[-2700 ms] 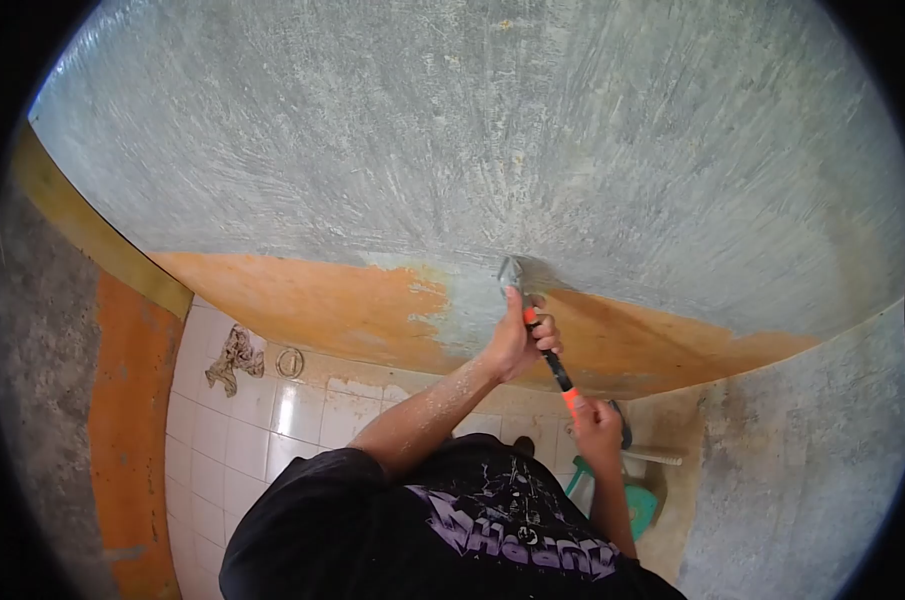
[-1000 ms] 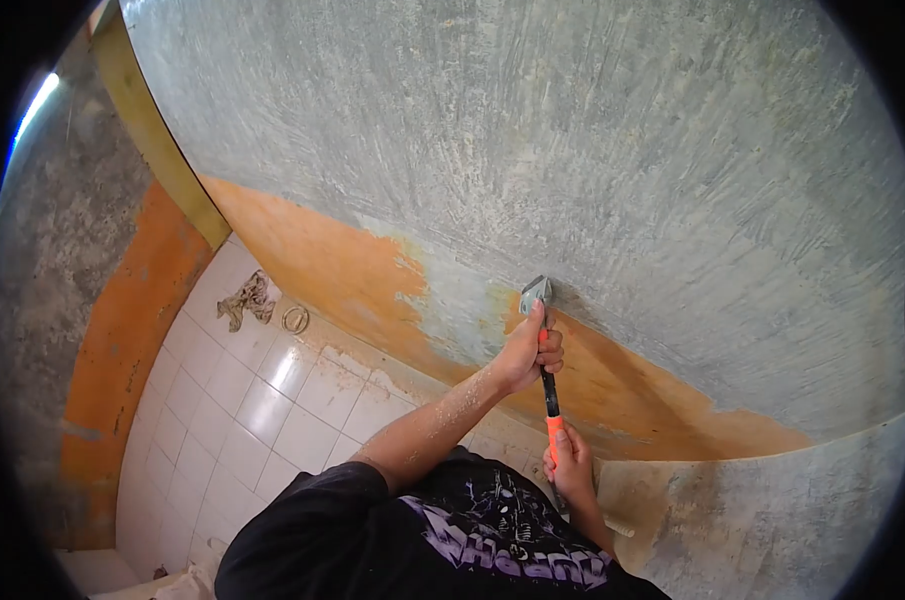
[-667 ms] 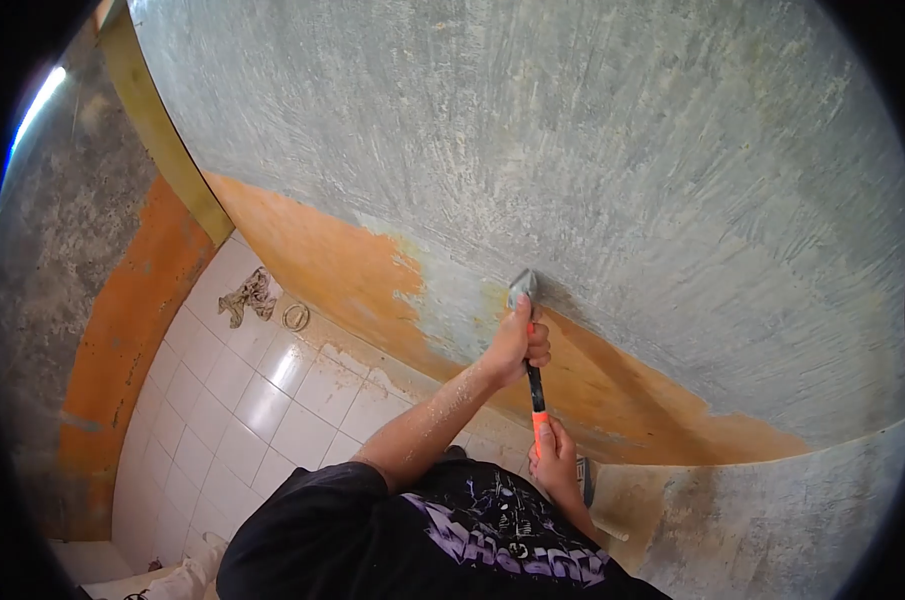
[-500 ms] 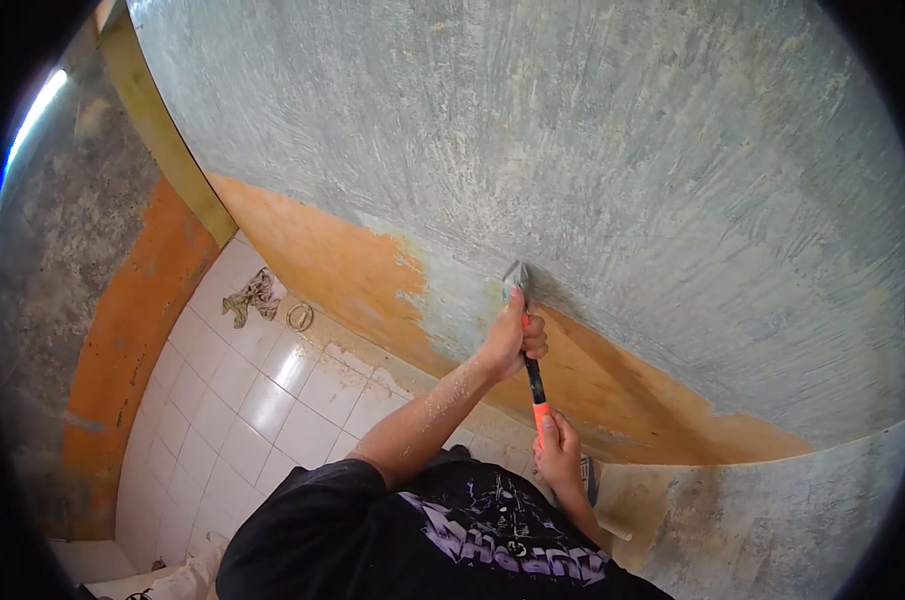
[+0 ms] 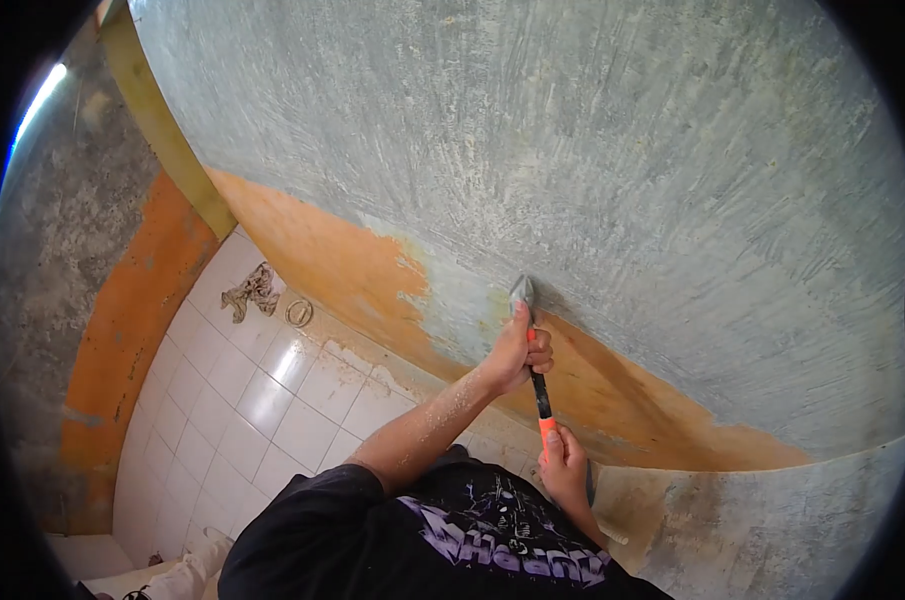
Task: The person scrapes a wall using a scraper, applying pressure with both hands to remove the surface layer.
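A scraper (image 5: 542, 392) with an orange and black handle and a grey metal head lies against the wall (image 5: 452, 130). Its head touches the surface near the border between bare grey and orange paint (image 5: 322, 240). Wrapped round the upper handle, just below the head, is my left hand (image 5: 517, 348), its thumb stretched along the tool. Farther down, my right hand (image 5: 564, 458) grips the orange lower end of the handle. Pale dust covers my left forearm.
On the white tiled floor (image 5: 212, 415) lie a crumpled cloth (image 5: 252, 291) and a roll of tape (image 5: 299, 313). Pale debris lines the wall's foot. A yellow strip (image 5: 162, 120) runs down the corner at left; a second wall adjoins at lower right.
The scraper's head and both my hands have moved slightly down and to the right along the wall. My grip on the handle is unchanged.
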Available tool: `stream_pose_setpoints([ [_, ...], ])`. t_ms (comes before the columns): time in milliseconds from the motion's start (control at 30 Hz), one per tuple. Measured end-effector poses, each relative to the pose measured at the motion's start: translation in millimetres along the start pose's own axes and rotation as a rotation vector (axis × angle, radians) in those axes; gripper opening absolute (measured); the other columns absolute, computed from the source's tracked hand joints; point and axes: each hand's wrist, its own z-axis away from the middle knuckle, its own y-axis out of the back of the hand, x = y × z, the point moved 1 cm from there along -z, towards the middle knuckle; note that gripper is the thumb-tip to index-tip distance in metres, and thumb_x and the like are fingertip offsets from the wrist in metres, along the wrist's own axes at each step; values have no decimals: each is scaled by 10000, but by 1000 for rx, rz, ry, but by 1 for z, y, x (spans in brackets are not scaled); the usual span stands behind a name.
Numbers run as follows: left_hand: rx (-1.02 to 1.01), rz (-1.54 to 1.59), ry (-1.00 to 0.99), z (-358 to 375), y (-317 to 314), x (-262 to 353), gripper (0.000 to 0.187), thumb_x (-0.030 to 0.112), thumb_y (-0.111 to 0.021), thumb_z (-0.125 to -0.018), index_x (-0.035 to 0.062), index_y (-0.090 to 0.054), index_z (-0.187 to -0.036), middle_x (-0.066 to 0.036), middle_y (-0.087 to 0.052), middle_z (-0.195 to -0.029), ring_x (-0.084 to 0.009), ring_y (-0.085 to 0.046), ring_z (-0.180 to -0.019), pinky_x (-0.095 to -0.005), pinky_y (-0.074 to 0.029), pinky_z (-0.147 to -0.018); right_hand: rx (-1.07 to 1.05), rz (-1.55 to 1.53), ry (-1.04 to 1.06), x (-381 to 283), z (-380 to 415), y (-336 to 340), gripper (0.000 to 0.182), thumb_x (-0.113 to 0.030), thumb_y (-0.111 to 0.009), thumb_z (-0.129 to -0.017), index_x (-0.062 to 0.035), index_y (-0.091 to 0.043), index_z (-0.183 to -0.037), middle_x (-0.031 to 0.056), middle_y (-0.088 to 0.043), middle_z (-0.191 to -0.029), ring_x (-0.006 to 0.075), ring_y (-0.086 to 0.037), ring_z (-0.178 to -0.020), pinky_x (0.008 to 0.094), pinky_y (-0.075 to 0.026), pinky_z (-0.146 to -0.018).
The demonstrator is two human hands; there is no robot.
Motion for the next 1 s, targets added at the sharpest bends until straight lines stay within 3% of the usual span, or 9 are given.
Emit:
stream_pose_setpoints([
  [100, 8, -28, -72, -2, 16, 27, 530, 695, -322, -950, 174, -403, -1004, 65, -221, -567, -73, -208, -457, -262, -255, -482, -45, 118, 156, -9, -20, -22, 328, -308, -514, -1029, -17, -594, -1159, -46, -442, -662, 37, -402, -504, 214, -326, -450],
  [233, 15, -64, -88, 1, 23, 38, 540, 704, -308, -943, 180, -407, -1029, 70, -223, -572, -70, -208, -458, -262, -249, -490, -59, 30, 144, 9, -34, -36, 324, -310, -513, -1030, -19, -593, -1148, -48, -448, -667, 37, -402, -507, 212, -328, -452],
  [400, -5, -28, -30, 2, 15, 36, 538, 705, -302, -942, 182, -405, -1009, 69, -228, -579, -69, -203, -470, -257, -249, -503, -44, 130, 77, -13, -23, -27, 317, -258, -513, -1026, 3, -609, -1177, -48, -484, -698, 36, -429, -574, 218, -363, -515],
  [500, -16, -20, -98, 1, 33, 62, 539, 709, -308, -938, 183, -408, -1003, 68, -232, -581, -71, -214, -482, -261, -261, -516, -56, 170, 101, -31, -34, -51, 319, -267, -518, -1024, 2, -611, -1167, -49, -478, -694, 33, -428, -574, 217, -355, -510],
  [600, -17, -33, -41, 5, 31, 58, 546, 713, -309, -934, 182, -412, -1007, 64, -252, -589, -76, -242, -493, -273, -278, -528, 8, 210, 203, -13, -33, -51, 311, -302, -513, -1026, -11, -604, -1085, -44, -441, -639, 42, -413, -511, 218, -337, -455],
  [733, -41, -29, 87, 10, 21, 48, 572, 714, -288, -936, 161, -397, -1032, 56, -284, -603, -88, -265, -508, -283, -305, -549, 56, 125, 91, -4, -14, -50, 320, -274, -532, -1017, 9, -614, -1142, -49, -474, -682, 40, -429, -568, 220, -346, -509],
  [867, -52, -70, 46, 9, 35, 65, 584, 715, -259, -938, 151, -377, -1035, 50, -279, -609, -83, -261, -512, -277, -312, -561, 76, 131, 75, -11, -17, -59, 316, -266, -530, -1016, 11, -616, -1142, -49, -474, -671, 37, -427, -561, 218, -337, -502],
  [1000, -100, -88, 128, 12, 29, 60, 584, 712, -280, -940, 143, -376, -1031, 12, -308, -644, -140, -362, -579, -336, -394, -649, 100, 154, 156, 0, -16, -54, 319, -278, -502, -1030, 9, -595, -1134, -32, -471, -644, 41, -420, -495, 217, -346, -447],
])
